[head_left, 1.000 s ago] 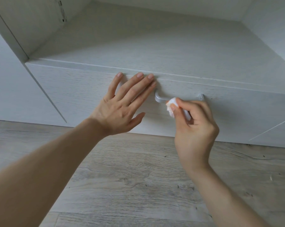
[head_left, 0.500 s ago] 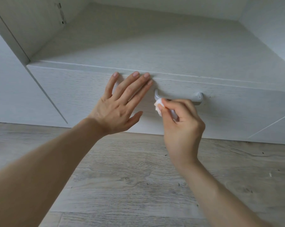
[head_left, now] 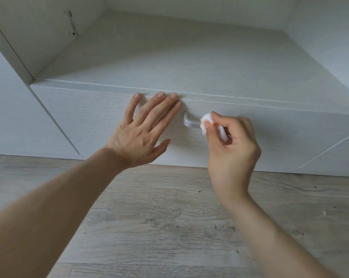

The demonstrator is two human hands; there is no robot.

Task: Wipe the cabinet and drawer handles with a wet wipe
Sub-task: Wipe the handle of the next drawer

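A white wood-grain drawer front (head_left: 93,117) runs low across the cabinet, with a silver bar handle (head_left: 190,122) at its middle. My right hand (head_left: 232,149) pinches a crumpled white wet wipe (head_left: 206,120) and presses it against the handle near its middle; the handle's right part is hidden behind the hand. My left hand (head_left: 143,133) lies flat on the drawer front just left of the handle, fingers spread and pointing up to the drawer's top edge.
Above the drawer is an open white cabinet shelf (head_left: 179,61) with side walls and a hinge plate (head_left: 72,25) on the left wall. A closed cabinet door (head_left: 9,117) stands at left. Grey wood-plank floor (head_left: 169,217) lies below.
My right hand slid the wipe left along the handle to its left end, then back right toward the middle. My left hand stayed flat on the drawer front.
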